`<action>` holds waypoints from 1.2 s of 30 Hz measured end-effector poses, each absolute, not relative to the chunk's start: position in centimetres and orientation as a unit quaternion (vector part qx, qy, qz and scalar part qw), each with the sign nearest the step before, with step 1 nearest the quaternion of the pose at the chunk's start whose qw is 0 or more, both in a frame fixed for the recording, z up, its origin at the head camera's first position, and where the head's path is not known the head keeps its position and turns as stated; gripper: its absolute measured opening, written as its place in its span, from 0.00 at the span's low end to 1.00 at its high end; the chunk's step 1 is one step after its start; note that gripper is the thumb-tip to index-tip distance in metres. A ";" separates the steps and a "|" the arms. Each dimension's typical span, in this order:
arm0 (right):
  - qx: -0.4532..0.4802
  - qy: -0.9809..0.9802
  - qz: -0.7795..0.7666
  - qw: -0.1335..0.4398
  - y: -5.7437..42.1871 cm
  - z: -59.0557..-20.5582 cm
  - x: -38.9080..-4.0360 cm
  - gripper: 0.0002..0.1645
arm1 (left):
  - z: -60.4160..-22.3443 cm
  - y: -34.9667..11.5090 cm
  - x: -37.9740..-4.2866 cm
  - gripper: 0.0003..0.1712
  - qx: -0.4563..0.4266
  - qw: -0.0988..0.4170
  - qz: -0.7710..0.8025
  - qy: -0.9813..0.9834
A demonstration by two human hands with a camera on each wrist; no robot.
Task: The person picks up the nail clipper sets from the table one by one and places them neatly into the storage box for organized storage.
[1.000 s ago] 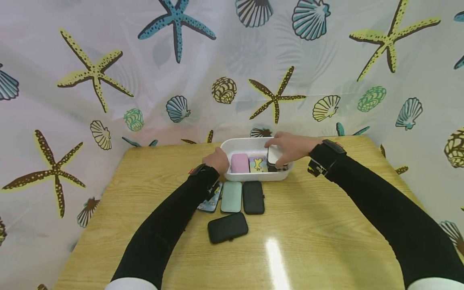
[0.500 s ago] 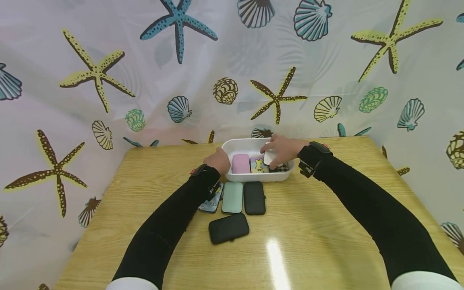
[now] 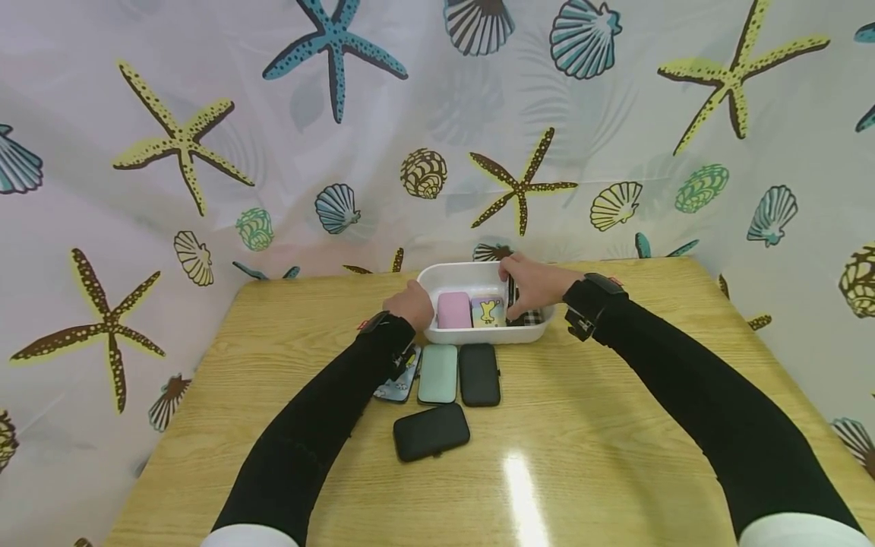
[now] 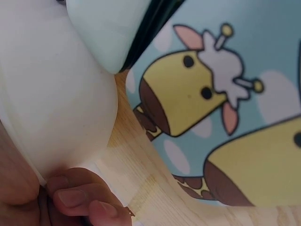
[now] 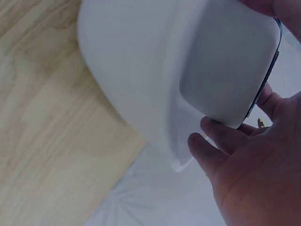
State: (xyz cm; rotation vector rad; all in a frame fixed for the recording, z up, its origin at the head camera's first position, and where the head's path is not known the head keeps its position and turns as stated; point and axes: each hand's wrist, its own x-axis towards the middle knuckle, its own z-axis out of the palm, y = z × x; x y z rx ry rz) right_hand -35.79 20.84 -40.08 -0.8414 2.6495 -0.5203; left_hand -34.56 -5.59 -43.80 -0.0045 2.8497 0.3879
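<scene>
My left hand (image 3: 409,304) grips the left rim of a white plastic bin (image 3: 472,335); its curled fingertips show under the edge in the left wrist view. Inside the bin, my right hand (image 3: 536,282) holds a small white hinged case (image 5: 230,66) by its ends, stood on edge in the head view. To its left lie a pink case (image 3: 454,310) and a pastel case with a yellow figure (image 3: 488,312). A dark checked case (image 3: 533,317) shows beneath the right hand, partly hidden.
In front of the bin lie a blue giraffe-print case (image 4: 183,94), a mint case (image 3: 438,373) and a black case (image 3: 480,374). Nearer me another black case (image 3: 431,431) lies askew on the wooden table (image 3: 615,425). Behind hangs a seashell-print cloth (image 3: 383,114).
My right hand has shifted slightly left within the bin and tipped the white case from face-up onto its edge. The left hand keeps its grip on the rim.
</scene>
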 end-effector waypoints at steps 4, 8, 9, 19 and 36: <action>-0.310 0.918 -0.198 0.145 21.4 -40.7 -35.5 0.36 | -43.9 -5.6 -34.7 0.31 -0.001 0.136 0.133 0.982; -0.302 0.921 -0.200 0.147 21.9 -40.8 -35.5 0.33 | -44.0 -5.6 -34.8 0.31 -0.001 0.136 0.130 0.982; -0.296 0.924 -0.192 0.149 21.9 -40.7 -35.5 0.33 | -44.0 -5.6 -34.8 0.31 -0.001 0.135 0.129 0.982; -0.261 0.946 -0.064 0.180 21.4 -39.4 -34.9 0.32 | -43.9 -5.6 -34.5 0.31 -0.006 0.133 0.135 0.982; -0.281 0.944 0.017 0.171 20.4 -40.7 -35.2 0.35 | -43.9 -5.4 -34.6 0.32 -0.010 0.136 0.131 0.982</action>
